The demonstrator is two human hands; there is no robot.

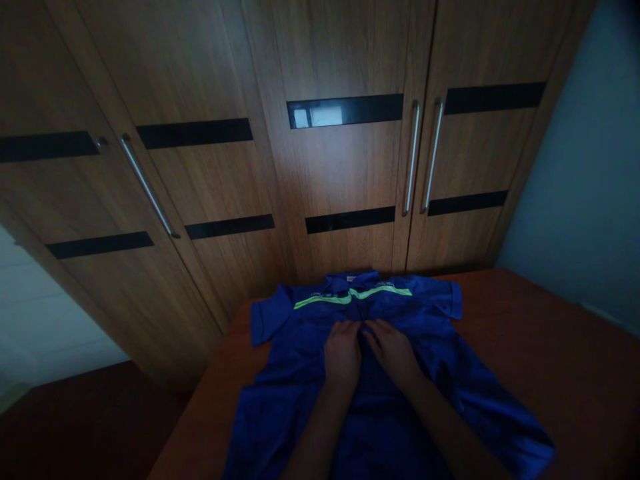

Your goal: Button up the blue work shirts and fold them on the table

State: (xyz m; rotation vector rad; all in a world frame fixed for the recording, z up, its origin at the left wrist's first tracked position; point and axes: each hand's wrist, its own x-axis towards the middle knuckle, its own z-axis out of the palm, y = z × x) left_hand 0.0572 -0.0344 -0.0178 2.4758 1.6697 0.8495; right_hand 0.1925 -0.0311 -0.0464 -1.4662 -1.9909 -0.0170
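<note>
A blue short-sleeved work garment (295, 360) with bright yellow-green strips across its chest lies spread face up, its collar pointing away from me. My left hand (343, 350) and my right hand (393, 348) meet at the front opening, just below the chest strips. Both hands have their fingers bent and pinched on the cloth along that opening. Any button or fastener between the fingertips is too dark and small to make out. The lower part of the garment runs out of view beneath my forearms.
The garment rests on a reddish-brown wooden table (525, 347). Behind it stands a tall wooden wardrobe (345, 167) with black strips and long metal handles (411, 160). A pale wall (575, 200) is on the right, and the dark floor (100, 420) shows at lower left.
</note>
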